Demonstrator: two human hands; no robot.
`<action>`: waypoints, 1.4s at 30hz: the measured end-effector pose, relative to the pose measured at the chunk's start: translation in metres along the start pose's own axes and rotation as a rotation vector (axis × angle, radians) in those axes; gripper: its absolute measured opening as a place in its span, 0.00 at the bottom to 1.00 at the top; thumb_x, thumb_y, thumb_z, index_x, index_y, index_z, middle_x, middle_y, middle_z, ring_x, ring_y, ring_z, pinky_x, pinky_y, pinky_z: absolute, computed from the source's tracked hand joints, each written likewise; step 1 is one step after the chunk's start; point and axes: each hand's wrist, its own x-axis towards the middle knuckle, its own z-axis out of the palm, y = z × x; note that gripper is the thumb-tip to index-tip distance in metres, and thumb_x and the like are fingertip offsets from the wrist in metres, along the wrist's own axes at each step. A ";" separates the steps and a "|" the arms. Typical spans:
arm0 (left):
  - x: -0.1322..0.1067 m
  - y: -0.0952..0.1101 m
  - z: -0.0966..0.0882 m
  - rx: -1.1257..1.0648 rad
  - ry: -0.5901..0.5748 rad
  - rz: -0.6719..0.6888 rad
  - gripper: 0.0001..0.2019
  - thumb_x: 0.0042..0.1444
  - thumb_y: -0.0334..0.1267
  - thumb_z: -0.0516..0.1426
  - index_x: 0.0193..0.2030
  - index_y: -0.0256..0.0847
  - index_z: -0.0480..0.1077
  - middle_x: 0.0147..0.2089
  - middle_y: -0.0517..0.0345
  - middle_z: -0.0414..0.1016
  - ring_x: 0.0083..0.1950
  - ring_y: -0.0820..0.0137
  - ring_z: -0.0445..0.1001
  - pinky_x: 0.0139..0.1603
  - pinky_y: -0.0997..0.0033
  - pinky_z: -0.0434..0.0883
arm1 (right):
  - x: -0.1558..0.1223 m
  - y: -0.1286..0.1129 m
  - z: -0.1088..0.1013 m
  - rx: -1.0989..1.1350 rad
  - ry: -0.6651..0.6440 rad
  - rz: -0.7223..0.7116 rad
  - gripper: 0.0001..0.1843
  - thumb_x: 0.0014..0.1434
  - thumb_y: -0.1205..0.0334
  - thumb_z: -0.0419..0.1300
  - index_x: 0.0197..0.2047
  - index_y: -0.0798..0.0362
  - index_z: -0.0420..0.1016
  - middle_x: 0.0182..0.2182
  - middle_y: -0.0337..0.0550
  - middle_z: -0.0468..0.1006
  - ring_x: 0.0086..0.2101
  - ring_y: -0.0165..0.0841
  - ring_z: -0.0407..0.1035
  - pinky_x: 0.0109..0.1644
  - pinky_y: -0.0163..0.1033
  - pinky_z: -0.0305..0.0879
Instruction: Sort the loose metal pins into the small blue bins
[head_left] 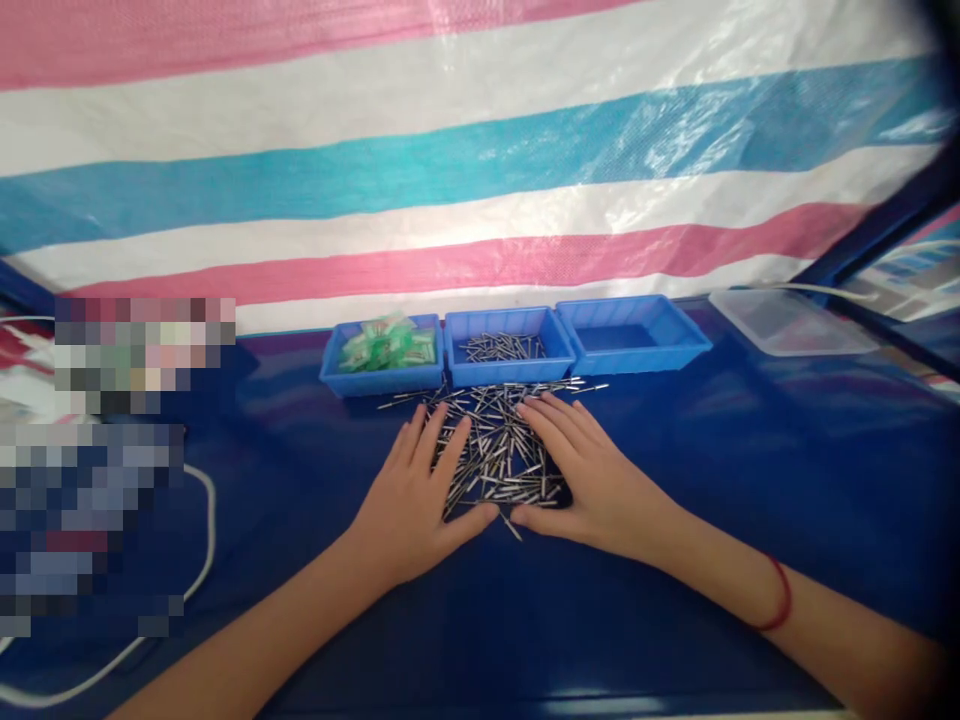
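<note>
A loose pile of thin silver metal pins (502, 440), which look like blind rivets, lies on the dark blue table between my hands. My left hand (405, 505) rests along the pile's left side, fingers spread and touching its edge. On the other side my right hand (596, 485) curves around the pile with its fingers stretched out and thumb pointing left. The two thumb tips nearly meet at the near edge, where one pin pokes out. Neither hand holds anything. Behind the pile stands a blue bin (511, 372) with more of these pins (502, 346) inside.
Left of that bin, another blue bin (382, 382) holds green and white packets (388, 345). A third blue bin (637, 360) stands to the right, beside a clear plastic lid (795, 325). A white cable (211, 520) curves across the table's left side. Striped sheeting (450, 180) hangs behind.
</note>
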 end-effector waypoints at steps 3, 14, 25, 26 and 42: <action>0.000 0.001 0.000 -0.020 0.014 0.006 0.37 0.59 0.58 0.50 0.69 0.39 0.48 0.72 0.42 0.44 0.73 0.48 0.38 0.68 0.42 0.49 | 0.010 0.003 -0.005 0.033 0.103 0.041 0.34 0.58 0.46 0.56 0.63 0.53 0.60 0.57 0.55 0.68 0.57 0.49 0.60 0.59 0.58 0.57; 0.001 0.000 -0.002 -0.047 0.030 0.010 0.27 0.62 0.51 0.50 0.65 0.42 0.58 0.70 0.45 0.51 0.72 0.50 0.42 0.68 0.42 0.51 | 0.029 0.012 -0.013 0.036 0.079 0.016 0.08 0.61 0.64 0.54 0.37 0.53 0.75 0.41 0.49 0.76 0.42 0.41 0.69 0.48 0.49 0.66; 0.019 0.022 -0.004 -0.196 0.329 -0.084 0.12 0.62 0.35 0.49 0.51 0.38 0.65 0.63 0.43 0.62 0.70 0.56 0.51 0.68 0.47 0.53 | 0.057 -0.015 -0.021 0.026 -0.071 0.019 0.12 0.59 0.60 0.56 0.45 0.55 0.73 0.37 0.48 0.74 0.37 0.39 0.69 0.43 0.43 0.65; 0.024 0.024 -0.005 -0.220 0.403 -0.085 0.10 0.62 0.34 0.49 0.49 0.38 0.64 0.60 0.44 0.65 0.68 0.58 0.54 0.68 0.47 0.55 | 0.059 -0.018 -0.019 0.025 -0.100 0.006 0.13 0.58 0.60 0.56 0.45 0.56 0.73 0.37 0.48 0.74 0.37 0.39 0.70 0.43 0.43 0.65; 0.036 0.011 -0.001 -0.391 0.481 0.046 0.09 0.60 0.32 0.51 0.47 0.41 0.68 0.48 0.51 0.73 0.56 0.62 0.67 0.60 0.55 0.63 | 0.049 -0.022 0.005 0.116 -0.032 -0.017 0.04 0.60 0.67 0.54 0.35 0.54 0.69 0.31 0.44 0.72 0.35 0.37 0.66 0.39 0.39 0.60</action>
